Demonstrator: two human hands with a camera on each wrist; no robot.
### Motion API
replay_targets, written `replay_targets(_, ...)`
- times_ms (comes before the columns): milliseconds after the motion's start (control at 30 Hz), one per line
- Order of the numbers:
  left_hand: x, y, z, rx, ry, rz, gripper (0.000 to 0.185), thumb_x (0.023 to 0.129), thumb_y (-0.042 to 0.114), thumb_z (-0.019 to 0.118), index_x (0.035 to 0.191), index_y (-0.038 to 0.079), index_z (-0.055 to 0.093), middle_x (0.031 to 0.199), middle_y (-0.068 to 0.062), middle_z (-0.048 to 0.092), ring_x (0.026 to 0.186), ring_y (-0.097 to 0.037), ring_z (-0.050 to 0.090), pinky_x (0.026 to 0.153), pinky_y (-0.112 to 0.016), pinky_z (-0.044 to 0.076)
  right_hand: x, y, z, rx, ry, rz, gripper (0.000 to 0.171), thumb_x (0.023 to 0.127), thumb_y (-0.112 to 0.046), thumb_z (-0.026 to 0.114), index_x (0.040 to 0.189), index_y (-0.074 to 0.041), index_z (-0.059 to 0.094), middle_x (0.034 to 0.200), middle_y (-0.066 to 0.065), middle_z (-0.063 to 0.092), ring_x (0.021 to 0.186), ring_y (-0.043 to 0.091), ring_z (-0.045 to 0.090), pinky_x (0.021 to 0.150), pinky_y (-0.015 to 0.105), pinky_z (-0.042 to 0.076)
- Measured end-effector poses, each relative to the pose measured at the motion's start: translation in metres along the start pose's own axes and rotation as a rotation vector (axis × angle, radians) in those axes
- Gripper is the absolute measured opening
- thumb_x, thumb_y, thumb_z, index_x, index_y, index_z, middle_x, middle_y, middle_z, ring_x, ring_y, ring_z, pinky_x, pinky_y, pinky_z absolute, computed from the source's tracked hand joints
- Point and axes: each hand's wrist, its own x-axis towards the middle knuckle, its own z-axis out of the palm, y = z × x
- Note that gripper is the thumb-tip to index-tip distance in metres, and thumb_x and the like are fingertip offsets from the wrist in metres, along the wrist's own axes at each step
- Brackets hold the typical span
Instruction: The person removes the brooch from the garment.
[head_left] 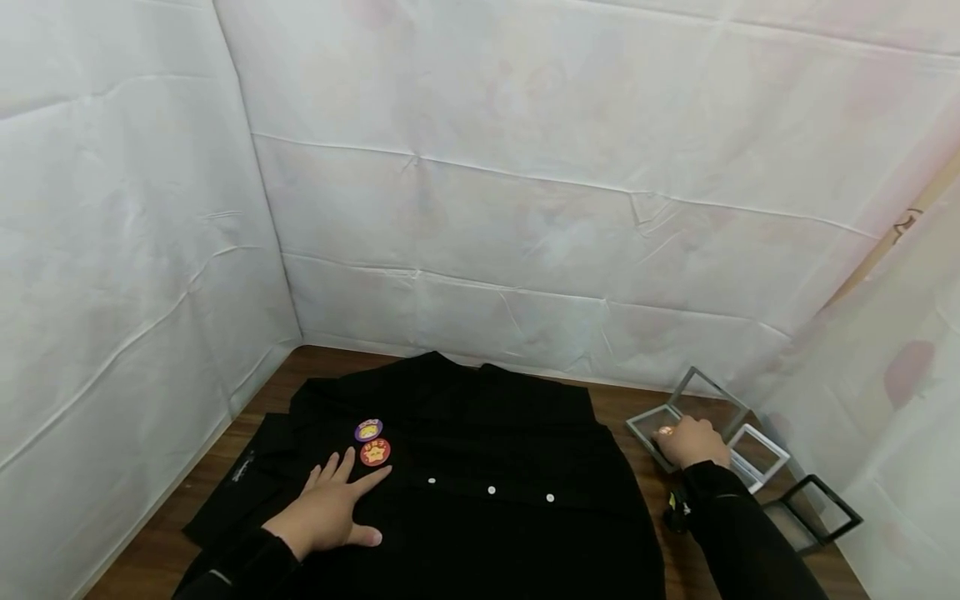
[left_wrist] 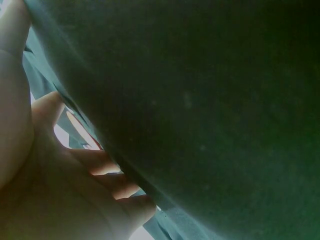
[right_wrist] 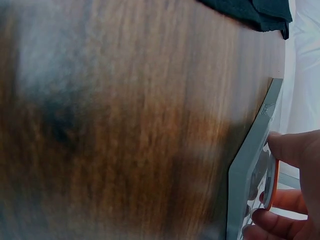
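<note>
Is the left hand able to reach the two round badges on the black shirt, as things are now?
Probably yes. The left hand rests flat on the black shirt, its fingertips just short of the orange badge; the purple badge lies right behind. Nothing lies between them.

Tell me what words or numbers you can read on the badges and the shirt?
None can be read.
Purple badge on the black shirt: yellow picture, any lettering too small.
Orange badge: a star shape, lettering blurred.
Small white mark on the shirt's sleeve: too small to read.
Grey box: no text visible.
</note>
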Motion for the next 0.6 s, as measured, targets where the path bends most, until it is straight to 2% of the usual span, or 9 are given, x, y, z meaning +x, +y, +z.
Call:
replay_targets(200, -0.0014, 0.0015, -0.0005, -0.001, 0.008, 0.004, 0.098, 0.073, 0.068, 0.081, 0.157, 0.031, 0.046, 0.161, -0.039, 0.019, 0.145, -0.065, 0.014, 0.112, -0.078, 0.012, 0.0016, 0.0017, 0.0022, 0.004, 0.015, -0.001, 0.07, 0.104, -0.044, 0.059, 0.131, 0.02, 0.049, 0.123, 0.046, 0.043, 0.097, 0.055, 0.054, 0.076, 0.062, 0.047)
replay_targets(367, -0.0021, 0.0019, -0.0007, -0.007, 0.011, 0.004, 0.098, 0.073, 0.068, 0.081, 0.157, 0.031, 0.047, 0.161, -0.039, 0.02, 0.145, -0.064, 0.014, 0.112, -0.078, 0.012, 0.0039, 0.0044, 0.0057, 0.004, 0.033, -0.018, 0.075, 0.102, -0.047, 0.06, 0.131, 0.021, 0.047, 0.116, 0.044, 0.05, 0.092, 0.052, 0.058, 0.073, 0.059, 0.048)
replay_targets(600, -0.0026, 0.0008, -0.0004, -0.005, 0.02, 0.009, 0.098, 0.073, 0.068, 0.081, 0.157, 0.03, 0.047, 0.161, -0.038, 0.02, 0.145, -0.064, 0.015, 0.112, -0.078, 0.012, 0.0064, 0.0069, 0.0094, 0.002, 0.037, -0.028, 0.08, 0.101, -0.048, 0.06, 0.133, 0.024, 0.042, 0.117, 0.045, 0.049, 0.096, 0.055, 0.057, 0.077, 0.062, 0.048)
